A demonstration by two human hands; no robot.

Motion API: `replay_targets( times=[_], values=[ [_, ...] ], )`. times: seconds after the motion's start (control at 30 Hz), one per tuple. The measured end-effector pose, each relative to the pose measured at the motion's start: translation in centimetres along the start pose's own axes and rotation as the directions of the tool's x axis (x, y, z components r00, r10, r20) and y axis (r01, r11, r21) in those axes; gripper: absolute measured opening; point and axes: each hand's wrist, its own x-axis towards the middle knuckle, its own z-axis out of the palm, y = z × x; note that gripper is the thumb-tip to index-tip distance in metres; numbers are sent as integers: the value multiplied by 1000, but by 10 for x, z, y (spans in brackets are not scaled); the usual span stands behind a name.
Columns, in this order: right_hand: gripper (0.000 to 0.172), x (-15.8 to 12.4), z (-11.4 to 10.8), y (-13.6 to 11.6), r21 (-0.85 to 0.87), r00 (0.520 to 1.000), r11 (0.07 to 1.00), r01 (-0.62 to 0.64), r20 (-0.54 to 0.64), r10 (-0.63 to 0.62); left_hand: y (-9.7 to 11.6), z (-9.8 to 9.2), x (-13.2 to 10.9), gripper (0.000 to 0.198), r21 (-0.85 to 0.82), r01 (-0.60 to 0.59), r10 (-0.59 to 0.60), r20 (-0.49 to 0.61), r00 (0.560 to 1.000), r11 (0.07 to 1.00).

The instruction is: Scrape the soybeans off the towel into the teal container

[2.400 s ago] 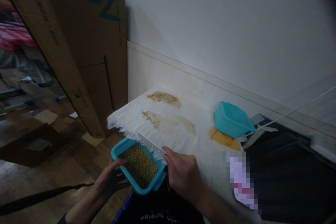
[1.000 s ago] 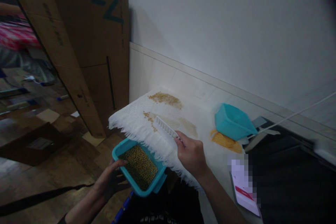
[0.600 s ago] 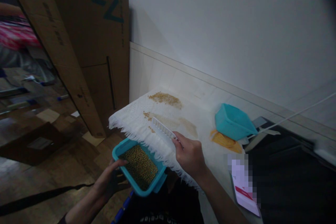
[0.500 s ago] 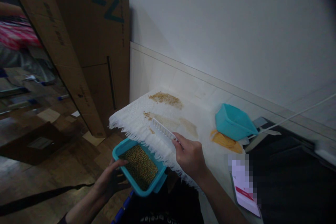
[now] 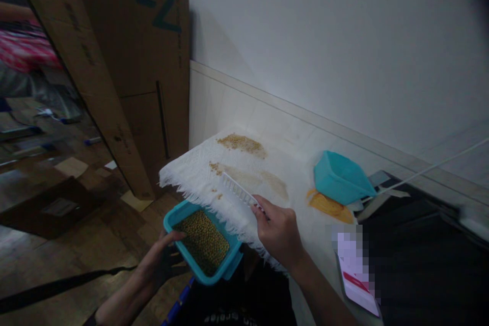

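Note:
My left hand (image 5: 162, 260) grips the left rim of a teal plastic container (image 5: 208, 280), thumb over the edge. Yellowish soybean-like beans (image 5: 204, 239) fill much of it. The container is held tilted just below the fringed edge of a white cloth (image 5: 191, 165). In my right hand (image 5: 280, 232) is a white comb (image 5: 239, 188), closed in my fingers by one end, its toothed length low over the cloth. A few loose beans (image 5: 217, 194) lie between the comb and the fringe. A small cluster (image 5: 215, 167) sits beyond the comb's tip, and a larger pile (image 5: 242, 145) farther back.
A second teal container (image 5: 342, 175) stands at the right beside a yellow-orange item (image 5: 330, 208). A phone (image 5: 357, 275) with a lit screen lies near black fabric (image 5: 424, 260). A tall cardboard box (image 5: 153, 76) rises at the left against the wall. A white cable (image 5: 431, 165) crosses the right side.
The loose beans near the cloth's fringe have shifted slightly toward the container and look fewer. My right hand and the comb have moved a little to the right; my left hand stays put.

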Motion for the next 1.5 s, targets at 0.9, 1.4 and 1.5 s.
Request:
replay_targets(
  times=[0.9,1.4,1.5],
  values=[
    [33,-8,2,-4,32,999,999,34,-22,-33,9,-6,0,54,-24,-13,12,-22,1000,1000],
    [34,-2,13,-14,28,998,998,51,20,-52,8,-13,12,48,-65,-19,19,-5,1000,998],
    [34,-2,15,-20,53,997,996,72,21,-73,10,-12,10,47,-61,-27,27,2,1000,998]
  ],
)
